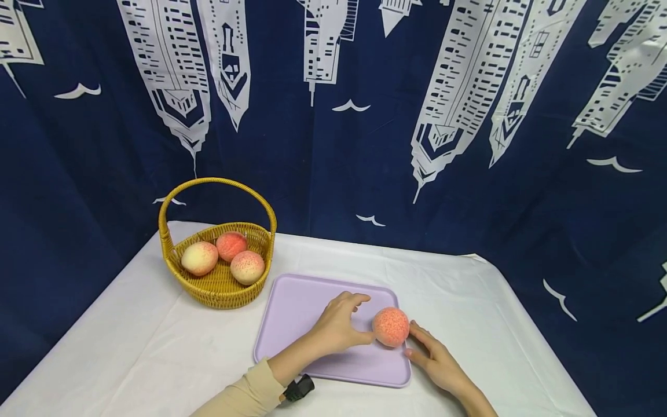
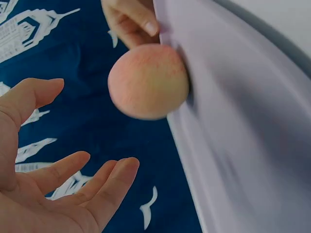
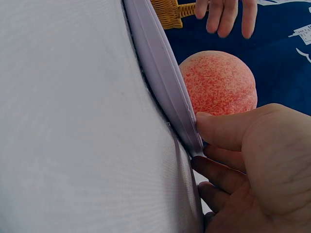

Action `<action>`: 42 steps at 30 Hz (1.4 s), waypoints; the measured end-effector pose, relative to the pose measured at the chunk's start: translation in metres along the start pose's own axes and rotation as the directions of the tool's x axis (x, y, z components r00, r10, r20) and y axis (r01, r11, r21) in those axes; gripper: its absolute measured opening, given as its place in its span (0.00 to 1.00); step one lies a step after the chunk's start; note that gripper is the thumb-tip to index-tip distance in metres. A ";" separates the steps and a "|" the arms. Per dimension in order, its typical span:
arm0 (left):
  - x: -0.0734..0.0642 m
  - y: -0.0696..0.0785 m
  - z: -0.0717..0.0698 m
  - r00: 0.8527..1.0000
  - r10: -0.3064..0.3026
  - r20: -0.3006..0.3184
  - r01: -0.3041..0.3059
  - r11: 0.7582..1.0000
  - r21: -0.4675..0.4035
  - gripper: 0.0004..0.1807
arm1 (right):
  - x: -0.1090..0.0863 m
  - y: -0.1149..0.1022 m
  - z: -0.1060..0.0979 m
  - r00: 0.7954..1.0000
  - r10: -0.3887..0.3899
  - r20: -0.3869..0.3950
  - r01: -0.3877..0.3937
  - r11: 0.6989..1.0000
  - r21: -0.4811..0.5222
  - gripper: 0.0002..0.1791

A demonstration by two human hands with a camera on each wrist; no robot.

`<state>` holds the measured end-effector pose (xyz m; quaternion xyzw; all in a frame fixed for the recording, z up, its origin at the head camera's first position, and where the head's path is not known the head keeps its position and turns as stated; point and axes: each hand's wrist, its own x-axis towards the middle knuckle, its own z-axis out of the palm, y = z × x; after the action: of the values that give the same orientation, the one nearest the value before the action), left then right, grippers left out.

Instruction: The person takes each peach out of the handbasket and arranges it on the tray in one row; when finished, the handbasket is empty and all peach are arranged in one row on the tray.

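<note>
Here's the table point(image 1: 484, 313), white cloth point(image 1: 120, 359) spread across its top, and at the back left stands the basket point(image 1: 221, 299), upright! Just beside it, right and nearer the front, lies the tray point(image 1: 297, 313), lilac and flat.

No text, label, brand, number or sign can be read.

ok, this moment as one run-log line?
left hand: over tray, holding nothing | right hand: at tray's right edge | peach: on tray, between hands | basket: three peaches inside
</note>
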<state>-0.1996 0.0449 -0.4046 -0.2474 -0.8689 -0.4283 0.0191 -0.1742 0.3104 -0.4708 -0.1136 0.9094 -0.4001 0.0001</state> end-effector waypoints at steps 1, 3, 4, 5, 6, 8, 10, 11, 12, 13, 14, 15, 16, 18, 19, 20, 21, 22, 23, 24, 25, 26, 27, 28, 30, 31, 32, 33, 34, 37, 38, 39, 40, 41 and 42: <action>-0.003 -0.002 -0.005 1.000 0.007 -0.010 -0.007 1.000 -0.002 0.37 | 0.000 0.000 0.000 1.000 0.000 0.000 0.000 1.000 0.004 0.33; -0.007 -0.005 -0.015 0.999 0.020 -0.033 -0.021 1.000 -0.017 0.36 | -0.001 0.001 0.000 1.000 0.000 0.000 0.000 1.000 0.007 0.33; -0.010 -0.007 -0.021 0.999 0.025 -0.045 -0.027 0.999 -0.026 0.36 | -0.001 0.001 0.000 1.000 0.000 0.000 0.000 1.000 0.008 0.33; -0.012 -0.009 -0.026 0.998 0.030 -0.057 -0.032 0.999 -0.035 0.35 | -0.001 0.001 0.000 1.000 0.000 0.000 0.000 1.000 0.005 0.33; -0.014 -0.010 -0.032 0.997 0.029 -0.071 -0.033 0.998 -0.048 0.35 | -0.001 0.001 0.000 1.000 0.001 0.000 -0.001 1.000 0.001 0.33; -0.017 -0.013 -0.044 0.994 0.022 -0.104 -0.028 0.998 -0.063 0.34 | -0.001 0.001 -0.001 1.000 0.001 0.001 -0.001 1.000 -0.005 0.33; -0.020 -0.016 -0.055 0.990 0.005 -0.139 -0.015 0.998 -0.067 0.34 | -0.001 0.000 -0.001 1.000 0.001 -0.001 -0.001 1.000 -0.011 0.33; -0.021 -0.017 -0.061 0.987 -0.004 -0.159 -0.006 0.998 -0.064 0.34 | -0.001 0.000 -0.002 1.000 0.000 -0.002 0.000 1.000 -0.014 0.33; -0.022 -0.019 -0.067 0.984 -0.017 -0.176 0.006 0.998 -0.063 0.34 | -0.001 0.000 -0.002 1.000 0.000 -0.004 0.000 1.000 -0.016 0.33; -0.023 -0.020 -0.072 0.981 -0.029 -0.192 0.019 0.998 -0.058 0.34 | -0.002 0.000 -0.002 1.000 -0.001 -0.006 0.001 1.000 -0.017 0.33; -0.023 -0.022 -0.078 0.977 -0.040 -0.207 0.029 0.998 -0.056 0.34 | -0.002 0.000 -0.002 1.000 -0.001 -0.007 0.001 1.000 -0.017 0.33; -0.024 -0.025 -0.084 0.974 -0.050 -0.220 0.038 0.998 -0.055 0.33 | -0.002 0.000 -0.002 1.000 -0.002 -0.009 0.001 1.000 -0.014 0.33; -0.024 -0.028 -0.091 0.971 -0.060 -0.233 0.049 0.997 -0.053 0.33 | -0.002 0.000 -0.002 1.000 -0.002 -0.009 0.002 1.000 -0.010 0.33; -0.024 -0.035 -0.104 0.963 -0.082 -0.256 0.069 0.996 -0.062 0.33 | -0.002 0.000 -0.002 1.000 -0.004 -0.008 0.004 1.000 0.001 0.33; -0.024 -0.040 -0.110 0.958 -0.096 -0.272 0.082 0.995 -0.064 0.33 | -0.002 0.000 -0.002 1.000 -0.006 -0.007 0.006 1.000 0.005 0.33; -0.024 -0.044 -0.117 0.951 -0.105 -0.292 0.092 0.994 -0.057 0.32 | -0.002 0.000 -0.002 1.000 -0.007 -0.005 0.007 1.000 0.010 0.33; -0.024 -0.049 -0.124 0.943 -0.121 -0.310 0.109 0.992 -0.057 0.32 | -0.003 0.000 -0.002 1.000 -0.008 -0.004 0.008 1.000 0.014 0.33; -0.023 -0.053 -0.131 0.934 -0.136 -0.329 0.125 0.991 -0.057 0.32 | -0.003 0.001 -0.002 1.000 -0.009 -0.002 0.009 1.000 0.016 0.33; -0.023 -0.058 -0.137 0.925 -0.152 -0.350 0.141 0.988 -0.055 0.32 | -0.003 0.001 -0.002 1.000 -0.009 -0.003 0.009 1.000 0.015 0.33; -0.023 -0.063 -0.142 0.915 -0.169 -0.366 0.159 0.986 -0.058 0.32 | -0.003 0.001 -0.002 1.000 -0.009 -0.004 0.009 1.000 0.014 0.33; -0.022 -0.068 -0.148 0.906 -0.181 -0.382 0.171 0.983 -0.059 0.32 | -0.003 0.001 -0.002 1.000 -0.009 -0.005 0.009 1.000 0.011 0.33; -0.022 -0.073 -0.152 0.897 -0.192 -0.397 0.183 0.981 -0.060 0.32 | -0.002 0.001 -0.002 1.000 -0.008 -0.005 0.008 1.000 0.009 0.33; -0.022 -0.078 -0.157 0.890 -0.207 -0.406 0.195 0.978 -0.070 0.32 | -0.002 0.001 -0.001 1.000 -0.009 -0.005 0.009 1.000 0.007 0.33; -0.022 -0.083 -0.160 0.884 -0.215 -0.415 0.204 0.976 -0.070 0.33 | -0.002 0.001 -0.001 1.000 -0.008 -0.006 0.008 1.000 0.006 0.33; -0.022 -0.090 -0.167 0.873 -0.233 -0.429 0.224 0.972 -0.073 0.34 | -0.002 0.001 -0.001 1.000 -0.008 -0.006 0.008 1.000 0.011 0.34; -0.022 -0.094 -0.169 0.867 -0.242 -0.435 0.234 0.970 -0.073 0.35 | -0.001 0.000 -0.001 1.000 -0.008 -0.005 0.008 1.000 0.013 0.34; -0.022 -0.098 -0.171 0.861 -0.253 -0.442 0.248 0.966 -0.069 0.35 | -0.001 0.000 0.000 1.000 -0.006 -0.004 0.006 1.000 0.016 0.34; -0.022 -0.101 -0.172 0.856 -0.264 -0.444 0.263 0.963 -0.064 0.35 | -0.001 0.000 0.000 1.000 -0.005 -0.005 0.005 1.000 0.019 0.34; -0.022 -0.104 -0.173 0.851 -0.274 -0.448 0.277 0.959 -0.060 0.36 | -0.001 0.000 0.000 1.000 -0.003 -0.004 0.003 1.000 0.021 0.34; -0.020 -0.113 -0.175 0.841 -0.302 -0.449 0.313 0.948 -0.053 0.36 | -0.001 -0.001 0.000 1.000 0.002 -0.004 -0.002 1.000 0.018 0.34; -0.020 -0.117 -0.175 0.839 -0.311 -0.447 0.323 0.945 -0.050 0.36 | -0.001 -0.001 0.000 1.000 0.003 -0.004 -0.003 1.000 0.017 0.34; -0.019 -0.119 -0.175 0.839 -0.319 -0.441 0.332 0.942 -0.050 0.36 | -0.001 -0.001 0.000 1.000 0.004 -0.004 -0.004 1.000 0.019 0.34; -0.019 -0.122 -0.175 0.840 -0.324 -0.436 0.336 0.940 -0.052 0.36 | -0.001 -0.001 0.000 1.000 0.005 -0.004 -0.005 1.000 0.020 0.34; -0.018 -0.125 -0.175 0.841 -0.329 -0.430 0.338 0.939 -0.057 0.36 | -0.001 -0.001 0.000 1.000 0.006 -0.003 -0.006 1.000 0.022 0.34; -0.018 -0.127 -0.175 0.843 -0.334 -0.423 0.342 0.938 -0.059 0.36 | -0.001 -0.001 0.000 1.000 0.007 -0.004 -0.007 1.000 0.025 0.34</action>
<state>-0.2720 -0.1596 -0.3918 0.0092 -0.8773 -0.4605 0.1351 -0.1728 0.3102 -0.4700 -0.1096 0.9047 -0.4118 0.0012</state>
